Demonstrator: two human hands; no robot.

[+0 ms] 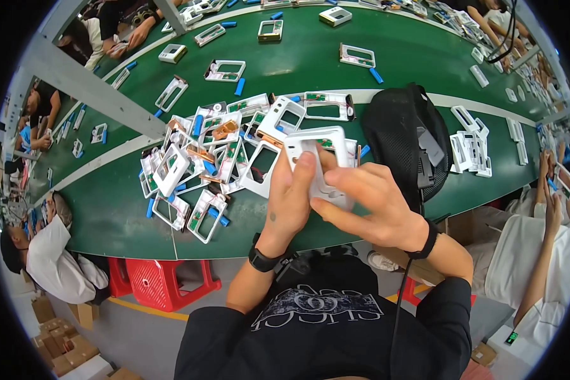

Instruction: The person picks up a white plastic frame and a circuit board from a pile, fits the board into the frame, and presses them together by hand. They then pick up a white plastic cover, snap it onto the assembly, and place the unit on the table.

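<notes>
Over the near edge of the green bench, a white plastic housing with a rectangular opening is held up in front of me. My left hand grips its left side, thumb pressed across the front. The fingers of my right hand close on its lower right part, the index fingertip at the edge of the opening; the exact contact is partly hidden. Just beyond and left lies a heaped pile of similar white housings with green circuit boards, thin wires and blue cylindrical cells.
A black mesh bag stands right of my hands, a cable running from it. White frames are stacked farther right. Housings lie spaced along the green belt. A metal post slants at left. Co-workers sit on both sides; a red stool is below.
</notes>
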